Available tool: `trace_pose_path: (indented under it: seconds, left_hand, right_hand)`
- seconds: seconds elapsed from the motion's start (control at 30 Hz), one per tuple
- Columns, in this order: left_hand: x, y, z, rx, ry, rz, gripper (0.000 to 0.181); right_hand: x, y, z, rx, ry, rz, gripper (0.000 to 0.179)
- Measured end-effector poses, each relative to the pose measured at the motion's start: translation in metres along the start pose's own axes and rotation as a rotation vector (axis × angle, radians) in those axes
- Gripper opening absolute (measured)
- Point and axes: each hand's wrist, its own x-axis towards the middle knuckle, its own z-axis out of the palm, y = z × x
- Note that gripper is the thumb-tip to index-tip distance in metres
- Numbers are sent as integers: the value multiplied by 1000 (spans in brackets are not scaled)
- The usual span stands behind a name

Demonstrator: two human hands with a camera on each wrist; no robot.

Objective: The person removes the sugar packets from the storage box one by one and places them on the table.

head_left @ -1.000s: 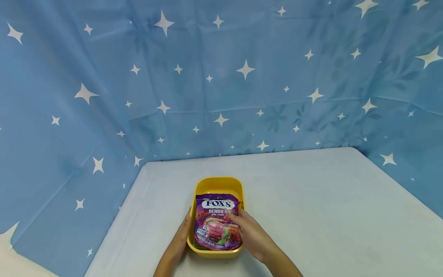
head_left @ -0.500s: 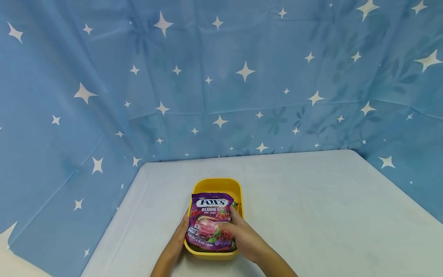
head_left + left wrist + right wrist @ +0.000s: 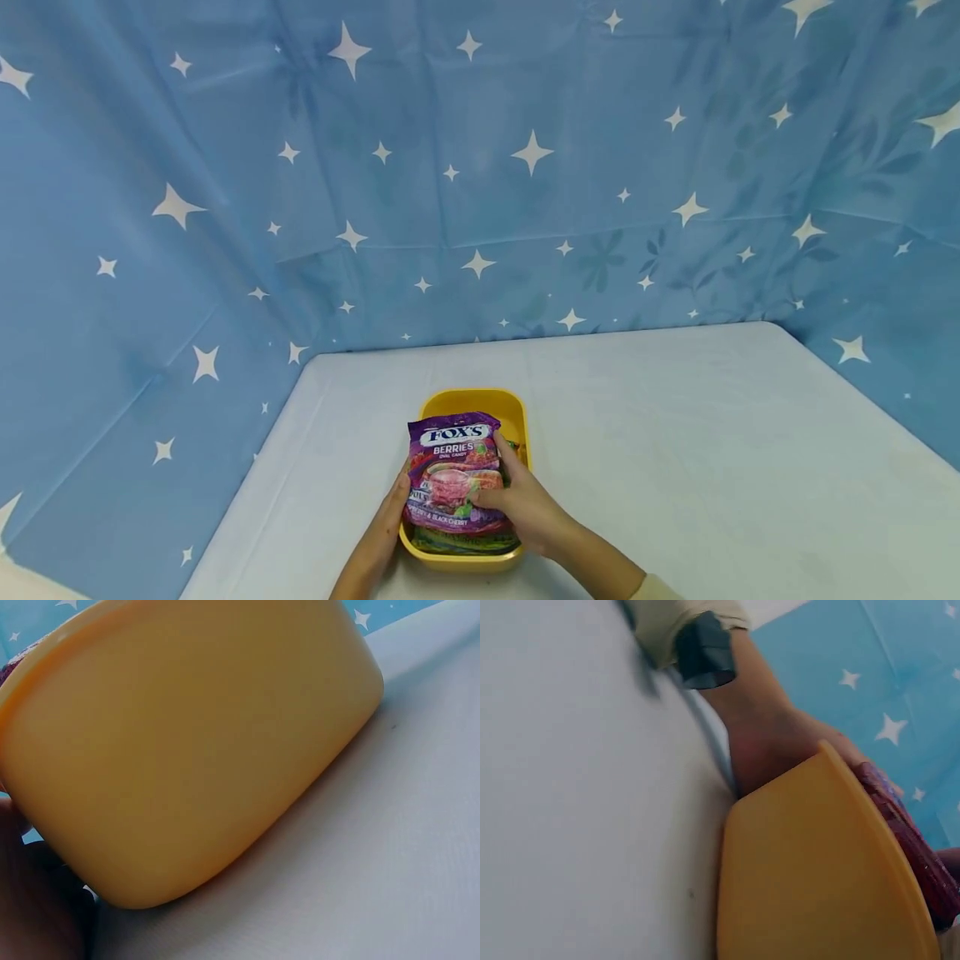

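A purple bag of Fox's Berries candy [image 3: 453,479] is raised at a tilt over the yellow plastic bin [image 3: 483,563]. My right hand [image 3: 532,512] grips its right edge, the thumb on the printed front. My left hand [image 3: 387,517] rests along the bin's left outer wall, its fingertips up by the rim and the bag's edge. Part of a green-and-yellow packet [image 3: 465,543] shows inside the bin under the bag. In the right wrist view, the dark red side of the candy bag [image 3: 907,836] stands above the bin's rim [image 3: 877,825].
The bin stands on a white-covered table [image 3: 675,450], near its front edge. Behind and to the sides hangs a blue cloth [image 3: 480,167] with white stars. A dark band [image 3: 705,652] sits on the right wrist by a beige sleeve [image 3: 660,630].
The right hand has taken hold of the candy bag and lifted it up and leftward from the bin, uncovering the green-and-yellow packet. The left hand has stayed at the bin's side.
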Motion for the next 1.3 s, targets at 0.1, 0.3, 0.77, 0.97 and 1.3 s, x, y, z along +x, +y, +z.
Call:
trace_pose_path:
  seconds: [0.1,0.3,0.77,0.97,1.3]
  left_hand:
    - [-1,0,2,7,0,-17,72]
    - [0,3,6,21,11,-13,73]
    - [-3,6,5,49,34,-16,71]
    - [-4,1,7,42,42,-25,73]
    - [-3,-6,8,57,0,-21,73]
  right_hand:
    - [-2,1,-3,-54,-7,-4,97]
    - [-6,2,-9,-63,-36,-32,99]
    - [-9,4,-8,-29,-32,-78,92]
    - [-7,4,-11,56,-36,-61,86]
    - [-24,-34,-37,162,-43,-74,75]
